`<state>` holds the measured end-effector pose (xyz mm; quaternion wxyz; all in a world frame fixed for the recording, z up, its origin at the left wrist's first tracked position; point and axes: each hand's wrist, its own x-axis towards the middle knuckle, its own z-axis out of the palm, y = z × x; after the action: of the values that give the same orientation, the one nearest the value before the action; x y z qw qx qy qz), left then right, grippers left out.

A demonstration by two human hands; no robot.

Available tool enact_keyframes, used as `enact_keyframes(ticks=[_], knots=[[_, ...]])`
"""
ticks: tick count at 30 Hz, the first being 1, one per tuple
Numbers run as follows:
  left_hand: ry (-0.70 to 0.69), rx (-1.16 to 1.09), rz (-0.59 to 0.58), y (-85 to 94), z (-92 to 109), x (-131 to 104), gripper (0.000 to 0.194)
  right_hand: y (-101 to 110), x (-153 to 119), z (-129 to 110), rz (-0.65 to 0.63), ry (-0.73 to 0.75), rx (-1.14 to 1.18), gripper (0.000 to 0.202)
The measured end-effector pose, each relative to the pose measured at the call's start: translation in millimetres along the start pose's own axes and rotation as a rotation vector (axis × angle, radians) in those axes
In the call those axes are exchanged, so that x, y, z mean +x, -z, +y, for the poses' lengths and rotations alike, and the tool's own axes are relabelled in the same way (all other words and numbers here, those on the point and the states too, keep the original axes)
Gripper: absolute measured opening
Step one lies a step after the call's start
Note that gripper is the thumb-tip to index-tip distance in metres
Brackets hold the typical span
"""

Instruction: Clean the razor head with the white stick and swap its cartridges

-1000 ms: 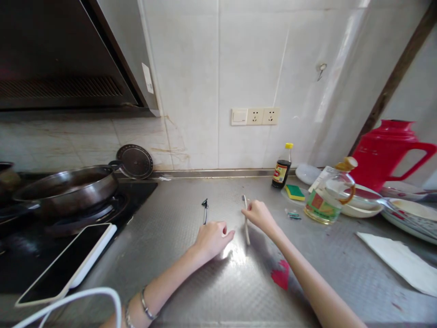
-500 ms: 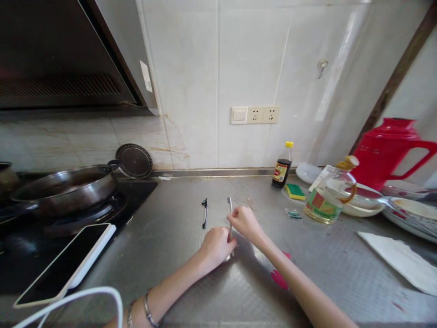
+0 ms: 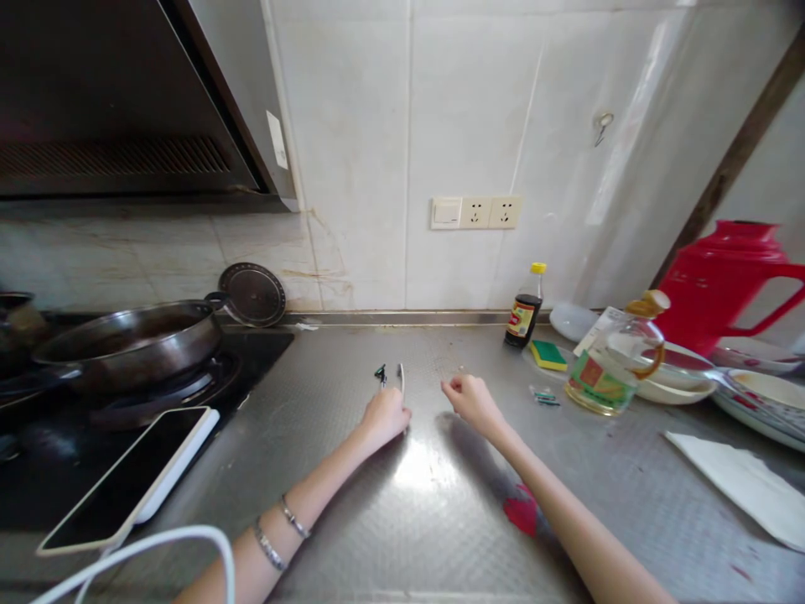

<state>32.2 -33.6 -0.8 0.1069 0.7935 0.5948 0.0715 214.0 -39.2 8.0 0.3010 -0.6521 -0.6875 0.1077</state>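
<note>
My left hand is closed around a thin white stick-like object, whose upper end sticks up past the fingers. Just behind that hand lies a small dark item with a green tie, its lower part covered by the hand. To the right, my right hand is held over the metal counter with its fingers curled together. Whether anything small is pinched in those fingers is too small to make out.
On the left are a phone, a white cable and a steel pan. Toward the right stand a soy sauce bottle, a sponge, a glass oil jug, bowls and a red thermos.
My right hand has let go of the white stick and moved right. My left hand has shifted left and farther back with the stick, partly covering the dark item. The view has shifted slightly.
</note>
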Motion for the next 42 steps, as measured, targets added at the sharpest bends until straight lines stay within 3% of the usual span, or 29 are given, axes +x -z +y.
enact_keyframes(ticks=[19,23,27,32,37,42], knots=[[0.016,0.146,-0.011,7.6,11.2,-14.2,0.032,0.4,6.5,18.3,0.012,0.041,-0.121,0.028],[0.028,0.141,0.019,10.6,9.0,-14.3,0.036,15.4,19.0,48.1,-0.001,0.057,-0.089,0.019],[0.073,0.126,0.073,18.1,0.3,-11.0,0.038,40.6,33.5,94.5,-0.035,0.17,-0.023,0.034],[0.107,0.077,0.127,35.0,-21.2,-6.2,0.036,69.3,36.3,147.4,-0.169,0.027,-0.163,0.054],[0.158,0.035,0.138,43.2,-48.6,0.7,0.031,81.5,30.7,176.8,-0.341,-0.056,-0.33,0.062],[0.184,-0.042,0.138,36.5,-75.1,14.1,0.029,88.1,27.6,195.8,-0.35,0.005,-0.354,0.069]])
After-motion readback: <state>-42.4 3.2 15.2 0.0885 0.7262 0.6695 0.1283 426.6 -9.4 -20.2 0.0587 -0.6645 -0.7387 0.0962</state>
